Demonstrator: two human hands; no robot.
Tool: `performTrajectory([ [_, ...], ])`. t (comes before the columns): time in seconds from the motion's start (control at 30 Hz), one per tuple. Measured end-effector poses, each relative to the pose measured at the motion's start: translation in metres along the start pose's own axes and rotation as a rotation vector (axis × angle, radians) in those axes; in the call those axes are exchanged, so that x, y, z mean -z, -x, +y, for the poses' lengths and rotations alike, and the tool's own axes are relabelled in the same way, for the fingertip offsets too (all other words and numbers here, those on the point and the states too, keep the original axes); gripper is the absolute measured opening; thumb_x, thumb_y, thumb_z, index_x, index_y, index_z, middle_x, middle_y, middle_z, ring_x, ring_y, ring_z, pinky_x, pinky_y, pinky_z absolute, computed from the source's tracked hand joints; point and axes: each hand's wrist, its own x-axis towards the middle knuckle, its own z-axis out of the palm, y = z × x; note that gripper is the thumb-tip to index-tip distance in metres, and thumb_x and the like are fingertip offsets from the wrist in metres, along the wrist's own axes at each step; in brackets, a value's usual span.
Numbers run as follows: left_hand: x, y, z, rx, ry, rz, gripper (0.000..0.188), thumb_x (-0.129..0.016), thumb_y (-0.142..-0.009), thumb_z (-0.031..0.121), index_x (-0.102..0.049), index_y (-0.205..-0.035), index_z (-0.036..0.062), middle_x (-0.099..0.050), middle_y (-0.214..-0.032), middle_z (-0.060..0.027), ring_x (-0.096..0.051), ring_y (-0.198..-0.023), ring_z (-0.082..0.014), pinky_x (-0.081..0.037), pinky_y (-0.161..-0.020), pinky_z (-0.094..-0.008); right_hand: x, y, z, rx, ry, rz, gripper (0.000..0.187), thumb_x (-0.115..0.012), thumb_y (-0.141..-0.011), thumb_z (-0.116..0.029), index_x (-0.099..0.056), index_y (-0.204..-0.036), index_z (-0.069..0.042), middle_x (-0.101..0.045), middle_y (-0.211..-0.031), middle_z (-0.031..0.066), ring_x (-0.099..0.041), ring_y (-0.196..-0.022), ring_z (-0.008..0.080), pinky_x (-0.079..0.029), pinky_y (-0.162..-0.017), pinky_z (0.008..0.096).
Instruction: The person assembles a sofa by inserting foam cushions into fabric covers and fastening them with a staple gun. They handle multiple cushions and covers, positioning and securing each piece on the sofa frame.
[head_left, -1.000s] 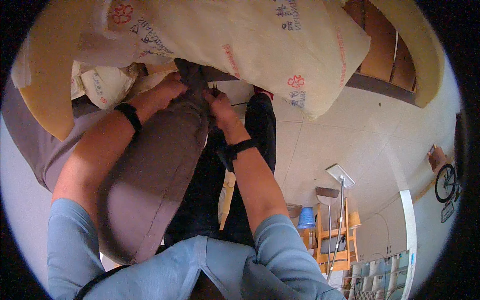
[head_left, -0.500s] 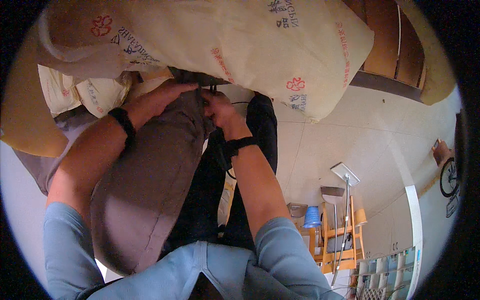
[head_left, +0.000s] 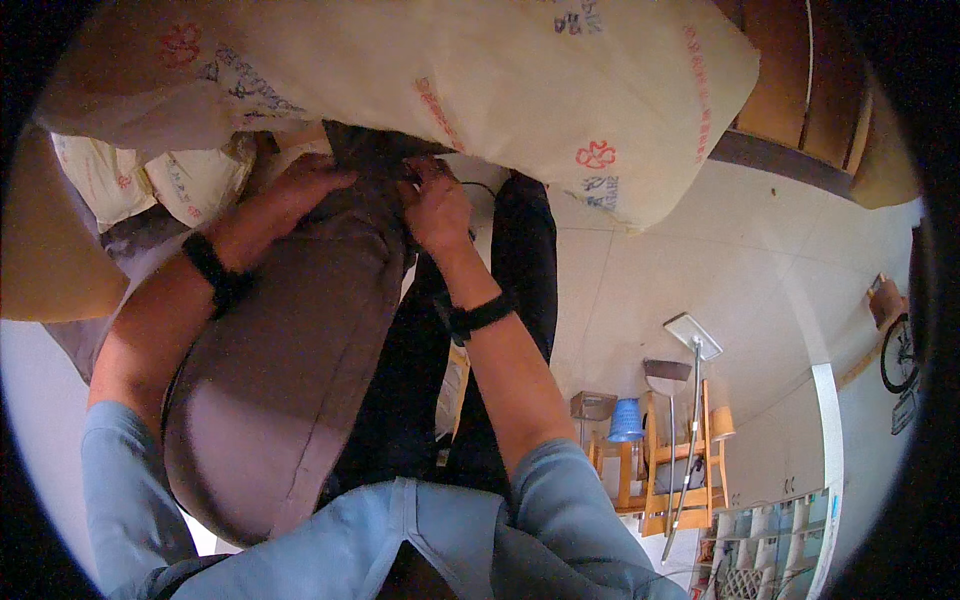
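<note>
A long brown fabric-covered cushion point(head_left: 290, 350) lies along the left side of my lap. My left hand point(head_left: 305, 190) is on its far end, fingers bent against the brown fabric, fingertips partly in shadow. On the right edge of that same end is my right hand point(head_left: 437, 205), its fingers curled in on the cloth; what lies under the fingertips is hard to make out. The two hands are a short way apart. Just beyond them hangs a large cream plastic covering point(head_left: 520, 90) with red and dark print, its lower edge close to my fingers.
Smaller cream wrapped bundles point(head_left: 200, 185) sit at the left beside a tan curved surface point(head_left: 60, 250). On the pale floor at right are a flat mop point(head_left: 693, 337), a dustpan point(head_left: 667, 375), a blue basket point(head_left: 626, 420) and a wooden chair point(head_left: 660, 470). Wooden furniture point(head_left: 800, 90) stands far right.
My hands have moved apart: the left has drawn back leftward from the cushion's edge, while the right stays near it, slightly higher. More brown fabric shows between them.
</note>
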Motion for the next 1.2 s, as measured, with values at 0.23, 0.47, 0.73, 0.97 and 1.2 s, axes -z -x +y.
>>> performTrajectory([
  [0.23, 0.001, 0.021, 0.008, -0.479, -0.498, 0.168, 0.034, -0.057, -0.083, 0.028, -0.064, -0.098, -0.0020, -0.063, -0.101, -0.0188, -0.058, -0.095, -0.0336, -0.044, -0.085, -0.0377, 0.031, -0.006, -0.039, 0.115, 0.181, -0.196, 0.032, -0.047, -0.091, -0.033, -0.051, -0.104, -0.004, -0.059, -0.096, 0.0241, -0.057, -0.090, 0.0402, -0.047, -0.077, 0.0461],
  [0.47, -0.007, 0.045, 0.023, -0.386, -0.576, 0.153, 0.038, -0.053, -0.085, 0.022, -0.052, -0.118, 0.0025, -0.055, -0.112, -0.0214, -0.051, -0.105, -0.0390, -0.042, -0.092, -0.0439, 0.018, -0.034, -0.042, 0.186, 0.208, -0.500, 0.044, -0.035, -0.093, -0.039, -0.058, -0.098, -0.002, -0.061, -0.101, 0.0204, -0.056, -0.095, 0.0374, -0.044, -0.083, 0.0463],
  [0.73, -0.009, 0.067, 0.024, -0.501, -0.626, 0.140, 0.036, -0.049, -0.087, 0.016, -0.049, -0.119, 0.0006, -0.050, -0.119, -0.0245, -0.049, -0.108, -0.0395, -0.040, -0.093, -0.0462, 0.017, -0.064, -0.041, 0.347, 0.262, -0.579, 0.041, -0.047, -0.088, -0.037, -0.066, -0.083, -0.001, -0.064, -0.083, 0.0190, -0.060, -0.080, 0.0327, -0.045, -0.076, 0.0409],
  [0.97, -0.011, 0.074, 0.036, -0.434, -0.660, 0.113, 0.041, -0.048, -0.085, 0.014, -0.044, -0.123, -0.0012, -0.049, -0.121, -0.0244, -0.046, -0.111, -0.0405, -0.037, -0.098, -0.0463, 0.037, -0.069, -0.071, 0.283, 0.384, -0.676, 0.039, -0.050, -0.087, -0.036, -0.066, -0.085, -0.001, -0.064, -0.080, 0.0192, -0.061, -0.076, 0.0328, -0.046, -0.075, 0.0429],
  [1.2, -0.019, 0.070, 0.027, -0.532, -0.787, 0.199, 0.041, -0.052, -0.081, 0.014, -0.047, -0.117, -0.0036, -0.054, -0.106, -0.0224, -0.051, -0.101, -0.0375, -0.040, -0.089, -0.0454, 0.030, -0.069, -0.087, 0.359, 0.580, -0.658, 0.039, -0.053, -0.084, -0.032, -0.064, -0.086, 0.005, -0.064, -0.087, 0.0224, -0.063, -0.079, 0.0352, -0.048, -0.075, 0.0422],
])
